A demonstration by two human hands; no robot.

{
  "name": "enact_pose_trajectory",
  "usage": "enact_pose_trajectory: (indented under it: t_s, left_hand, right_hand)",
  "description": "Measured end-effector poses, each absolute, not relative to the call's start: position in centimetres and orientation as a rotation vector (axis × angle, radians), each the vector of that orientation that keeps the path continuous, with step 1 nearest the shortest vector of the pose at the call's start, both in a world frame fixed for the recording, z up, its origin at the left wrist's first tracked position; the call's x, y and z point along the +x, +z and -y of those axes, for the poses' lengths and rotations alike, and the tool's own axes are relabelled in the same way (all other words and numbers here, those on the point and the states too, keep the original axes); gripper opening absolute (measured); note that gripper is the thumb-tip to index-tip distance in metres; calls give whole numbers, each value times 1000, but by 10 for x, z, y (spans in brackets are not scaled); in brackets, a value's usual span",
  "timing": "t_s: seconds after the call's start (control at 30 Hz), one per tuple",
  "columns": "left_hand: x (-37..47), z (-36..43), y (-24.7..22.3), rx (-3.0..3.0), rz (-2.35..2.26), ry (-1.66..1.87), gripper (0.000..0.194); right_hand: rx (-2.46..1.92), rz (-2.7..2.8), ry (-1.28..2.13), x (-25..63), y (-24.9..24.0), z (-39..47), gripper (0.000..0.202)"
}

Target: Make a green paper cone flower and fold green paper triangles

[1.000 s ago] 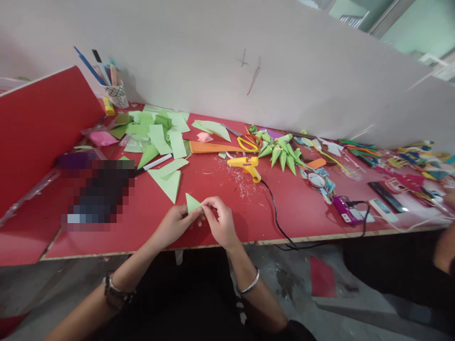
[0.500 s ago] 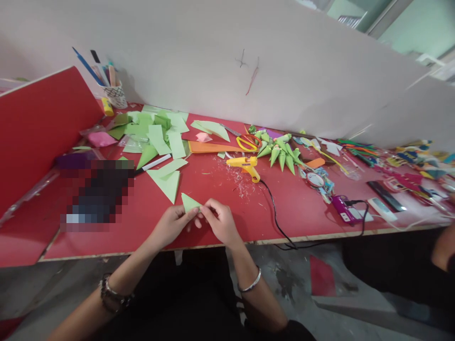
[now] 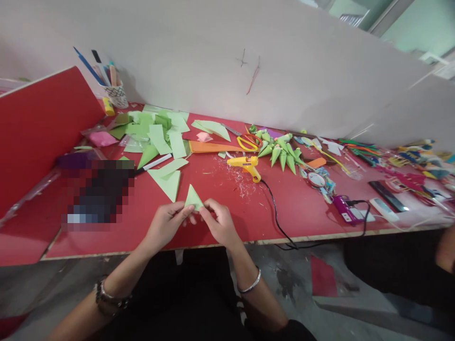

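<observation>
Between my two hands, just above the front part of the red table [image 3: 142, 237], is a light green piece of paper [image 3: 193, 197] with its point facing up and away from me. My left hand [image 3: 167, 221] pinches its lower left side. At the lower right side, my right hand [image 3: 220, 221] grips it between thumb and fingers. Beyond my left hand lie flat green paper pieces [image 3: 171, 185]. A yellow glue gun [image 3: 249, 166] rests beyond my right hand, among thin glue strands. Pointed green paper cones [image 3: 282, 154] are clustered behind it.
Green paper scraps [image 3: 142, 128] and a pen cup [image 3: 115, 94] stand at the back left. Scissors [image 3: 249, 142] lie near the wall. A purple power strip [image 3: 344, 210], a black cord [image 3: 273, 203] and craft pieces occupy the right. Another person's arm [image 3: 446, 248] shows at far right.
The green paper has turned in my fingers; its tip, which pointed to the upper left, now points up and away from me. Both hands still hold it at nearly the same place.
</observation>
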State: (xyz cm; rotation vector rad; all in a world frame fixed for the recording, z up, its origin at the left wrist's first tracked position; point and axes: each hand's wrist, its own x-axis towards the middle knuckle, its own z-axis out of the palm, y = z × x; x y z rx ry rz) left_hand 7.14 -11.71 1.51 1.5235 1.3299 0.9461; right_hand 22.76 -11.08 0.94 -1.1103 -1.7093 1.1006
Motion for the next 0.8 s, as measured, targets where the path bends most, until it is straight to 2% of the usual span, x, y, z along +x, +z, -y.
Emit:
enact_pose_trajectory:
  t_s: [0.27, 0.5, 0.63, 0.8]
  left_hand:
    - [69, 118, 20, 1725, -1284, 855, 36]
    - [67, 117, 19, 1845, -1472, 953, 40]
    - [68, 117, 23, 1839, -1396, 973, 35]
    - [69, 115, 23, 1830, -1283, 786, 33]
  right_hand:
    - [-1063, 1762, 1180, 229, 11, 112, 25]
    - [-986, 1956, 1191, 232, 19, 112, 23]
    - [-1043, 1768, 1146, 231, 19, 111, 20]
    - [-1116, 1446, 1210, 229, 13, 108, 17]
